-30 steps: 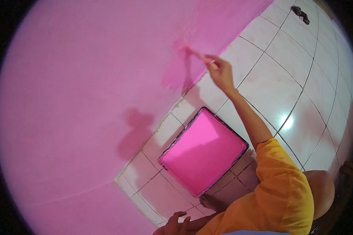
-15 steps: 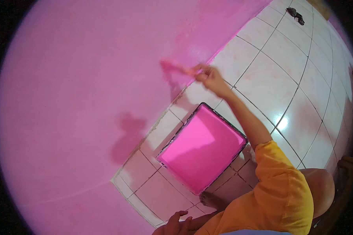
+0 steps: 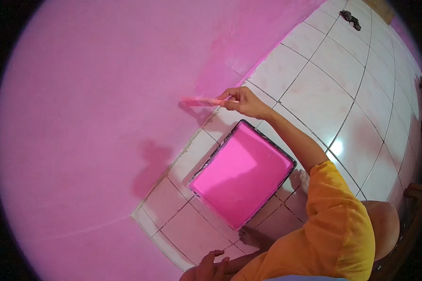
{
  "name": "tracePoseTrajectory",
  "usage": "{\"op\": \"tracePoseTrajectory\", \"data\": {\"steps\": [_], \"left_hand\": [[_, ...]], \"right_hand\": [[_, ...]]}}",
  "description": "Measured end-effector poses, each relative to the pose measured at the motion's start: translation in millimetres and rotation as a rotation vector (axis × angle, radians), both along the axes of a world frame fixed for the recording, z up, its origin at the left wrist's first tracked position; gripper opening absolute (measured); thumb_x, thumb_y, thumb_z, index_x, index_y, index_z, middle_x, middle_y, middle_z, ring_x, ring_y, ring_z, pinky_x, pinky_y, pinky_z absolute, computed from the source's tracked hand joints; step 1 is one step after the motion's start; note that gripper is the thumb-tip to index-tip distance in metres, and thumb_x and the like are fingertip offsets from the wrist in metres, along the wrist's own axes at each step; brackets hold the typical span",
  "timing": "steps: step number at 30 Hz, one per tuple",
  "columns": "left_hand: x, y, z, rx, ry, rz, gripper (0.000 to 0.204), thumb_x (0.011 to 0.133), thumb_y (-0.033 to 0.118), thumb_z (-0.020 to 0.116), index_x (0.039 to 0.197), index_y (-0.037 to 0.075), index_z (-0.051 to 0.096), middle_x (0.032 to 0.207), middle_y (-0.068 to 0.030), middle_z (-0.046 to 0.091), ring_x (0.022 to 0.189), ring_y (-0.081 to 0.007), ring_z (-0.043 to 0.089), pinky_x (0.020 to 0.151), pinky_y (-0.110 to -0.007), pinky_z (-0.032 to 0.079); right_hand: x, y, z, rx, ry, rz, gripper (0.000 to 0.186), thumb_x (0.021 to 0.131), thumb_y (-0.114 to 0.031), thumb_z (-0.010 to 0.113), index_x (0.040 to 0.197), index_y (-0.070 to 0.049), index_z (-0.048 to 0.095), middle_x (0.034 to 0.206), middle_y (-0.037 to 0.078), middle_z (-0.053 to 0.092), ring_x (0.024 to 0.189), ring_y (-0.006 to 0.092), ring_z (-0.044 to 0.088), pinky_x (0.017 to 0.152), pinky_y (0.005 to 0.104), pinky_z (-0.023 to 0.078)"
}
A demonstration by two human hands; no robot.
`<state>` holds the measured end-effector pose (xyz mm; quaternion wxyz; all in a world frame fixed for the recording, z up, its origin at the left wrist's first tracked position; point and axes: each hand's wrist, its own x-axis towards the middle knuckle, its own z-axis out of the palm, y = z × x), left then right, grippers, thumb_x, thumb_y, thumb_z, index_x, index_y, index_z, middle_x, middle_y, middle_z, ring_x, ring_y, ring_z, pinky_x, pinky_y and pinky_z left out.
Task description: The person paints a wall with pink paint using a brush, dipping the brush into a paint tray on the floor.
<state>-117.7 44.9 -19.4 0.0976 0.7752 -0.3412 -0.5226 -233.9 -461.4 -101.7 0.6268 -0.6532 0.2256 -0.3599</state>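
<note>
A pink wall (image 3: 89,117) on the left, one brush (image 3: 200,101), one paint tray (image 3: 270,142), white tiled floor (image 3: 316,110) to the right.
The brush, coated pink, points left, its tip at the wall; of two hands, the left hand (image 3: 212,268) is loosely open, nothing visible in it; the right hand (image 3: 241,101) pinches the handle; below, the black-rimmed tray holds smooth bright pink paint (image 3: 244,173).

Wall (image 3: 89,117): pink painted surface, left; meets an adjoining pink wall (image 3: 108,260) at a corner, lower left. Floor (image 3: 330,89): glossy white tiles, dark grout lines (image 3: 365,67), pinkish smudges (image 3: 361,129) at right. Light: bright reflection (image 3: 336,147) on the tiles; soft-edged shadow (image 3: 153,164) across the wall.
</note>
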Motion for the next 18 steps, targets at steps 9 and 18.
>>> {"op": "tracePoseTrajectory", "data": {"steps": [9,18], "left_hand": [[-14.1,-31.6,39.2,-0.027,-0.045,-0.053,0.029,0.094,0.026,0.051,0.116,0.008,0.044,0.104,-0.0155,0.062,0.078,-0.013,0.059,0.064,-0.026,0.047],[-5.5,-29.6,31.1,-0.18,0.379,-0.091,0.024,0.096,0.023,0.048,0.115,0.008,0.043,0.112,-0.0157,0.061,0.083,-0.0115,0.058,0.066,-0.025,0.047]], "right_hand": [[-31.2,-66.7,-10.1,-0.127,-0.084,-1.02,0.019,0.086,-0.012,0.062,0.097,0.003,0.064,0.072,0.001,0.06,0.063,0.0046,0.047,0.052,0.0228,0.035],[-6.7,-11.8,19.1,0.042,0.079,-0.159,0.021,0.081,-0.013,0.063,0.098,-0.001,0.065,0.069,-0.001,0.059,0.059,0.0063,0.048,0.051,0.0231,0.037]]}}
